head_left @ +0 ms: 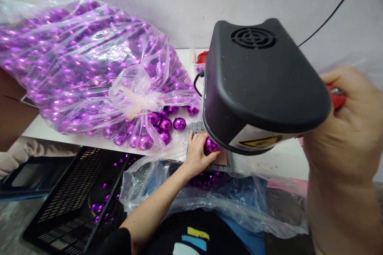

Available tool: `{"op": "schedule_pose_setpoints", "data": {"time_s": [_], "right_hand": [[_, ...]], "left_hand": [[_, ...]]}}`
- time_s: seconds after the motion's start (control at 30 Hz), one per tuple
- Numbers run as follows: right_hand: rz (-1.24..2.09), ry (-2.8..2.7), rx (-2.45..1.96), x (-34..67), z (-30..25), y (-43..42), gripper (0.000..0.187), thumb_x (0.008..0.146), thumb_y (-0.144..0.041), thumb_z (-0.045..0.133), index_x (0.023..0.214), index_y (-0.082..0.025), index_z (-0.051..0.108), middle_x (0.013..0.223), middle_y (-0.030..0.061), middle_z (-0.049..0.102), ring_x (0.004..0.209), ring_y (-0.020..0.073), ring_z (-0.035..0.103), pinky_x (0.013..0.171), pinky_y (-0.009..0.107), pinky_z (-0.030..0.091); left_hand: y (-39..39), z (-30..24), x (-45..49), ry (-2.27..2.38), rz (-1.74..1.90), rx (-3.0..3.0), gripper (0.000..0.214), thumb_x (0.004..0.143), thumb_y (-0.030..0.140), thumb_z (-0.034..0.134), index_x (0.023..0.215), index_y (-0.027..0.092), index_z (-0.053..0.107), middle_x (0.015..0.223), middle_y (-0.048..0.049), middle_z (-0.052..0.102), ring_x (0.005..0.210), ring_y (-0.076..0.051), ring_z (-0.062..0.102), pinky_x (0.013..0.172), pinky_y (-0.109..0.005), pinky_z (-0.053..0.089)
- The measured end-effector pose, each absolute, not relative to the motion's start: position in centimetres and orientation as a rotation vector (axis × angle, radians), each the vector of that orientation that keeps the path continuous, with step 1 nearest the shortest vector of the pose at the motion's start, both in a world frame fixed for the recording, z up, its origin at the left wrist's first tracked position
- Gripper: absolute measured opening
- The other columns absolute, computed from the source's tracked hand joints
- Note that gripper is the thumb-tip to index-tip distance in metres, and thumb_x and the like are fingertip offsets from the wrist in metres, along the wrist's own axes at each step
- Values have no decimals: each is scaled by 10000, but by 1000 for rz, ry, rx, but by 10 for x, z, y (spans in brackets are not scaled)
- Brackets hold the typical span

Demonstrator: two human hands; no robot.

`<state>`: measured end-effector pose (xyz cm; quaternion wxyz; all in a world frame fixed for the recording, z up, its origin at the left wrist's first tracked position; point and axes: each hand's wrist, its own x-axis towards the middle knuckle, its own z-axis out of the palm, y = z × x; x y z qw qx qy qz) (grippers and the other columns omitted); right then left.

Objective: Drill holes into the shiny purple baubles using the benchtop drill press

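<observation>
My left hand [198,154] pinches a small purple faceted ball [211,144] and holds it on the grey base plate [196,128] under the head of a black machine [260,87]. My right hand [350,127] is raised at the right, its fingers wrapped round a red handle [335,96] on the machine's side. More loose purple balls [167,121] lie just left of the plate, spilling from a big clear plastic bag [89,71] full of them.
A black perforated crate [74,195] with a few purple balls sits low at the left. A clear bag [209,191] holding more balls lies in my lap. A red-lidded container [201,59] stands behind the machine. A black cable [335,10] runs up the wall.
</observation>
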<state>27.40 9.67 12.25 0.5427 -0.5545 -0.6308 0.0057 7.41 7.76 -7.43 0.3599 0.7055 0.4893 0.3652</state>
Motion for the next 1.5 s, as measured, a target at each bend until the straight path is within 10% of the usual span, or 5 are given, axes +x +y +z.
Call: {"op": "schedule_pose_setpoints", "data": {"time_s": [0.43,1.5], "right_hand": [[-46,-1919,-1139,278,69,26,64,870,-151,549,929,-173,552,700,-20,539,613,39,467,524,198,370],[-327,-1919,-1239,269,1,43,93,836,-185,538,759,-183,590,633,18,505,658,90,490,609,226,389]], "left_hand": [[76,-69,74,1357,776,1863,362,829,338,690,1163,205,649,1218,-118,691,1232,-310,589,1209,-597,306],[76,-59,72,1312,798,1860,343,831,380,693,1137,227,672,1148,-98,718,1164,-312,621,1191,-574,350]]}}
